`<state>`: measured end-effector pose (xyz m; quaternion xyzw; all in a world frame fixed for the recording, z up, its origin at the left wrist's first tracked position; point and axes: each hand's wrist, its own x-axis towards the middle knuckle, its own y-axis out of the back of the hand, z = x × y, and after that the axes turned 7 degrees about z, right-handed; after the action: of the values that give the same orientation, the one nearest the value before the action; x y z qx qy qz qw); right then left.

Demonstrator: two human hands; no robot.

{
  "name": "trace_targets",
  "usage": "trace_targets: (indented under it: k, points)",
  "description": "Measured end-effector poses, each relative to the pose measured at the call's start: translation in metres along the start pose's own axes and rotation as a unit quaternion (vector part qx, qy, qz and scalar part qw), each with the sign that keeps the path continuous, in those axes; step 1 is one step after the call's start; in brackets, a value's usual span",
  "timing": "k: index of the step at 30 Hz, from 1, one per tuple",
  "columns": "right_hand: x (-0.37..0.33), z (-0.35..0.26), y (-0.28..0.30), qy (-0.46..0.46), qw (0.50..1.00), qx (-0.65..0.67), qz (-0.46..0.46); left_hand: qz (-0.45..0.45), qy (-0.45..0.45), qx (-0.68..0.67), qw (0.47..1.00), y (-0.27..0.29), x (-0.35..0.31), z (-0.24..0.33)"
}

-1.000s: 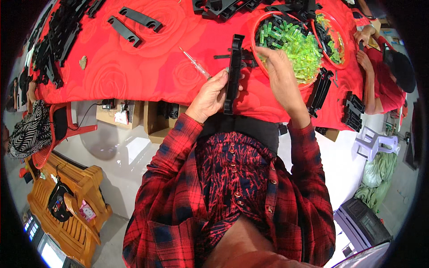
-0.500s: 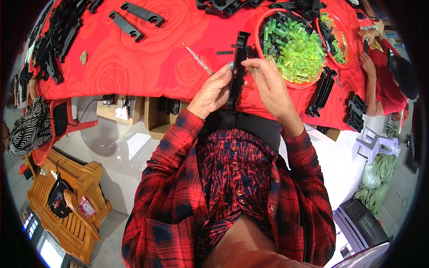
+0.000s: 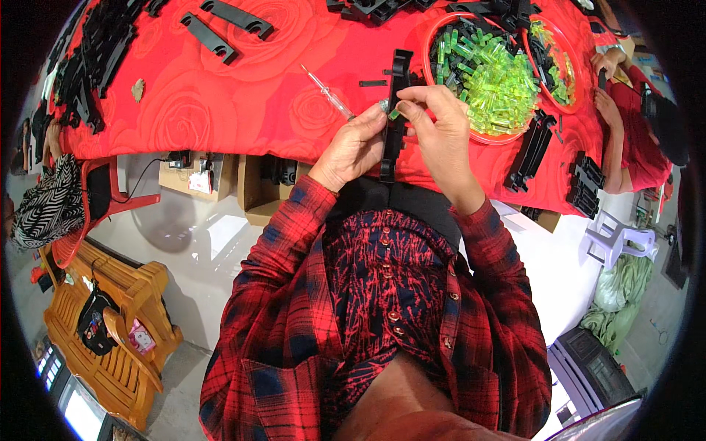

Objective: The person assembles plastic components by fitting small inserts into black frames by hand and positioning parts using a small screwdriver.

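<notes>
My left hand is closed around a long black plastic bar, holding it nearly upright in the picture above my lap. At the thumb tip, against the bar, shows a small pale, clear bit too small to name. My right hand pinches a small green translucent vial between thumb and fingertips, right at the bar's side. Just right of the hands, a red round basket holds a heap of yellow-green vials and black pieces. A screwdriver with a clear handle lies left of the bar.
Two black bars lie at the far left, near a large black pile. More bars lie at right, beside a second red basket. A co-worker's hands are at the right table edge; another person sits at left.
My right hand has shifted slightly up and left to the bar, and the green vial now shows at its fingertips. The bar has moved a little to the right.
</notes>
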<state>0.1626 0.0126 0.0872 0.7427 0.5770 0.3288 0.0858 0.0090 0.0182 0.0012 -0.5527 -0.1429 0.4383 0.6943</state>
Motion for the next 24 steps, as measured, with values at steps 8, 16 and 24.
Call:
trace_targets:
  k: [8, 16, 24]
  points:
    - [0.001, -0.003, -0.004, 0.122, 0.984, -0.131, 0.016, 0.012, 0.007, -0.023, 1.000, -0.003, -0.001, 0.001]
    - [0.000, 0.004, -0.010, 0.135, 0.976, -0.164, 0.041, 0.025, 0.004, -0.015, 1.000, -0.003, 0.000, 0.001]
    - [-0.001, -0.003, -0.009, 0.146, 0.967, -0.207, 0.007, 0.003, 0.013, -0.006, 1.000, 0.000, 0.001, 0.001]
